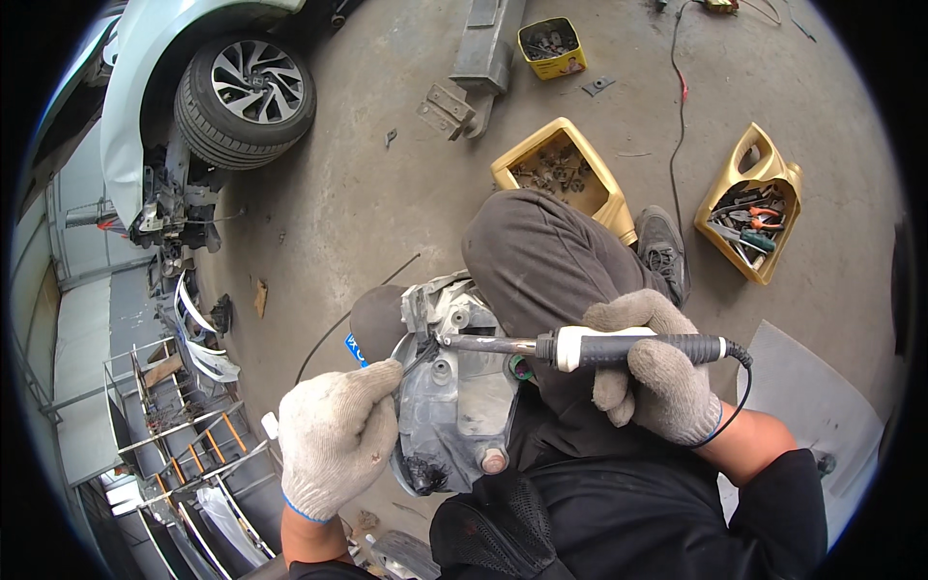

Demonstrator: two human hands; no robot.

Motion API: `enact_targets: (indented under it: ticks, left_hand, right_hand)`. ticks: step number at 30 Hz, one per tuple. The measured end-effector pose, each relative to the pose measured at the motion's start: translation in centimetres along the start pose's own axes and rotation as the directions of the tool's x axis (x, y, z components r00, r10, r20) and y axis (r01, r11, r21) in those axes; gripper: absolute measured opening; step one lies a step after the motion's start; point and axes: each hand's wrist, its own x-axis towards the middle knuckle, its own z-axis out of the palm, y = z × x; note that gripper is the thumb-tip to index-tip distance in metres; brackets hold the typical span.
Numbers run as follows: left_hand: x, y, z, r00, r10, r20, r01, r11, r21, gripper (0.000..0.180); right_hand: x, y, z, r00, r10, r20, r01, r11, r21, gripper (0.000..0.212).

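Fingers (619, 387) of the right hand (650, 372) clenched the soldering iron (590, 346) at centre frame, long axis near level, tip pointing left. It met the grey headlight housing (454, 396) propped on the knee. Left hand (336, 435) pinched a thin strip (418, 360) against the tip. Work looked midway: seam under heat, nothing visibly finished.

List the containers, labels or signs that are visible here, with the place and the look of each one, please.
Small yellow tin: floor at top, square, open, small parts inside.
Cut-open gold jug: floor beyond the knee, holds dark metal parts.
Second gold jug: floor at right, handle up, holds hand tools.
Blue label: beside the grey car part on the lap, small, white marks.
No screens.
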Motion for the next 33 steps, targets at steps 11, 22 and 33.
enact_targets:
  ticks: [11, 22, 33]
  left_hand:
    - [-0.2, -0.2, 0.1, 1.000, 0.023, -0.013, -0.023, 1.000, -0.005, 0.022]
    - [0.0, -0.1, 0.1, 0.998, 0.062, -0.032, -0.062, 0.998, 0.002, 0.023]
    - [0.4, 0.1, -0.1, 0.999, 0.042, 0.032, -0.042, 0.999, 0.026, 0.022]
  right_hand:
    - [-0.8, 0.4, -0.1, 0.999, -0.046, 0.026, 0.048, 0.995, -0.086, 0.046]
    - [-1.3, 0.4, 0.2, 0.998, -0.065, 0.020, 0.067, 0.992, -0.104, 0.044]
    - [-1.7, 0.2, 0.0, 0.996, 0.018, 0.086, -0.018, 1.000, -0.002, 0.044]
